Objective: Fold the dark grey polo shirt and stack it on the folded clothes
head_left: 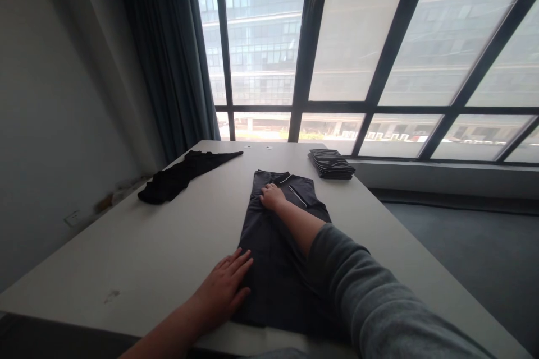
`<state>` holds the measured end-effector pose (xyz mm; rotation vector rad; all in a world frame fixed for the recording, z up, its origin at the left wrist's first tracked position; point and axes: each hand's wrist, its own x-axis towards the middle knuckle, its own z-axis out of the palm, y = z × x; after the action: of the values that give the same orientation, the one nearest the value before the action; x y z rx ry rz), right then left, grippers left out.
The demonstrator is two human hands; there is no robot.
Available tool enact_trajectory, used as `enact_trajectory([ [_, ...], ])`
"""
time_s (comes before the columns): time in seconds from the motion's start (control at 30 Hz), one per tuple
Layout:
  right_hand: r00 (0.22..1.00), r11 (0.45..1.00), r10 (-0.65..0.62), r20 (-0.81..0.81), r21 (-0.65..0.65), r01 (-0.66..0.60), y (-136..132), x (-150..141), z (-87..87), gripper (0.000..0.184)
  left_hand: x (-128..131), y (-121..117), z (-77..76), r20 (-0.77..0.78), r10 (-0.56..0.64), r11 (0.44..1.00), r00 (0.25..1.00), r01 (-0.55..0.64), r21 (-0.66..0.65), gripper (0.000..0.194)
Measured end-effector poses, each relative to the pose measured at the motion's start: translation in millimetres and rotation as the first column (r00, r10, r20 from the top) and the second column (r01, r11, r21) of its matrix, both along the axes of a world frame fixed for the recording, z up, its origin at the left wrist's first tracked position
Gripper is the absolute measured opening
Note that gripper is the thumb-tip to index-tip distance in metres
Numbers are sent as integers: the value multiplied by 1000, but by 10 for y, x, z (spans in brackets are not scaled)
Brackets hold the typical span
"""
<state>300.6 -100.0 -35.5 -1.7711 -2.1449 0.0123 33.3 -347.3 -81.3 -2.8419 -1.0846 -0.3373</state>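
Note:
A dark grey collared shirt [269, 252] with thin white piping at its collar and chest lies spread on the table before me, its left edge folded straight. Flat on that edge, near the hem, rests my left hand [229, 279], fingers stretched out and partly over the tabletop. My right hand [273, 196] reaches across to the upper part, just below the collar, with its fingers laid on the cloth. Neither hand grips the fabric visibly. The right forearm and grey sleeve hide part of the shirt's right side.
On the white table [181, 247], a crumpled black garment [181, 179] lies at the far left. A folded striped garment [332, 164] sits near the right edge. Beyond are large windows [265, 39] and a dark curtain [168, 56]; a wall runs along the left.

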Motion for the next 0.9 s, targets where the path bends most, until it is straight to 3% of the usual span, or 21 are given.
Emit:
enact_trajectory([
  [0.13, 997, 997, 69, 16, -28, -68, 192, -126, -66, 63, -45, 11, -171, -85, 51, 998, 995, -48, 38, 67],
  [0.27, 995, 989, 96, 25, -115, -93, 505, -190, -88, 70, -37, -95, -198, -147, 61, 998, 987, -58, 28, 69],
  [0.4, 994, 981, 92, 51, -174, -82, 884, -169, -27, 76, -29, -155, -111, -121, 61, 998, 991, -62, -9, 71],
  [0.67, 999, 977, 30, 36, -212, -22, 1492, -35, 14, 75, -25, -139, 235, -138, 48, 990, 989, -65, -123, 63],
  [0.9, 1000, 975, -23, -8, -223, 20, 1775, 34, 10, 76, 12, -157, 256, -111, 31, 994, 993, -42, -102, 63],
])
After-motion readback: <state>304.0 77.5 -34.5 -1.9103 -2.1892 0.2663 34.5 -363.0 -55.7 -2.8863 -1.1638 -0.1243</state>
